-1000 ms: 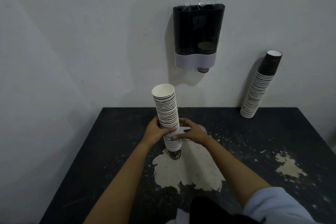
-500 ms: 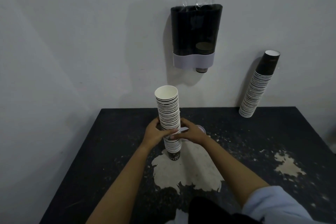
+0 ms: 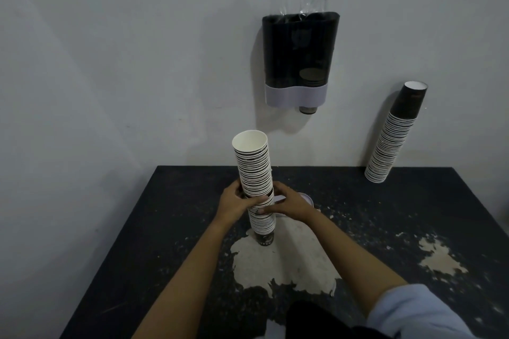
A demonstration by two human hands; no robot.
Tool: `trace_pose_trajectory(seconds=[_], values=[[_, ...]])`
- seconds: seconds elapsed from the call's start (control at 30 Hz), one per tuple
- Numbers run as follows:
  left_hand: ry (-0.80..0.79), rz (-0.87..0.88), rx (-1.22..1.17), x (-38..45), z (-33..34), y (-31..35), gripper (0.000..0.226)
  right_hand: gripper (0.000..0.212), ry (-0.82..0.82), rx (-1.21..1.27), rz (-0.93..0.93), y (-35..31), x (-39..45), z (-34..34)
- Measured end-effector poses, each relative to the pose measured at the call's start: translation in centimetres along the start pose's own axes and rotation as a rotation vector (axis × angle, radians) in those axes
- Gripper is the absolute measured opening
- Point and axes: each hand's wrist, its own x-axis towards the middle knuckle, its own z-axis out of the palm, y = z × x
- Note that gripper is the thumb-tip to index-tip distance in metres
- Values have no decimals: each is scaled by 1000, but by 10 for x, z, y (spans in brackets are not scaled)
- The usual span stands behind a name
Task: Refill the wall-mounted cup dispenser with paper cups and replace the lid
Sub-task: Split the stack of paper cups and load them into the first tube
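**Now both hands hold the tall cup stack**

Well, the big black table with worn pale patches [image 3: 192, 228] fills the bottom of the frame. The dark plastic cup dispenser on the wall [image 3: 298, 58] hangs at the top middle. Its top looks open, and only a few cups seem to be inside. A tall stack of white-rimmed paper cups [image 3: 254, 176] stands in the middle of the frame. A second leaning stack of paper cups [image 3: 394, 135] rests against the wall at the right.

The left hand [image 3: 234, 202] and the right hand [image 3: 292, 205] both wrap around the middle of the tall stack. A pale round lid [image 3: 305, 197], I think, lies just behind the right hand.

To do this step well, squeeze softly, keep the stack straight, and lift slowly so it does not bend apart.

I can read no words or labels anywhere.
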Motion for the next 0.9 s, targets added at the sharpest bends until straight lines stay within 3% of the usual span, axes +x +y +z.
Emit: trace_pose_trajectory(seconds=[0.9], values=[[24, 26, 143, -4, -3, 4, 81, 85, -19, -33, 18, 2, 0, 0]])
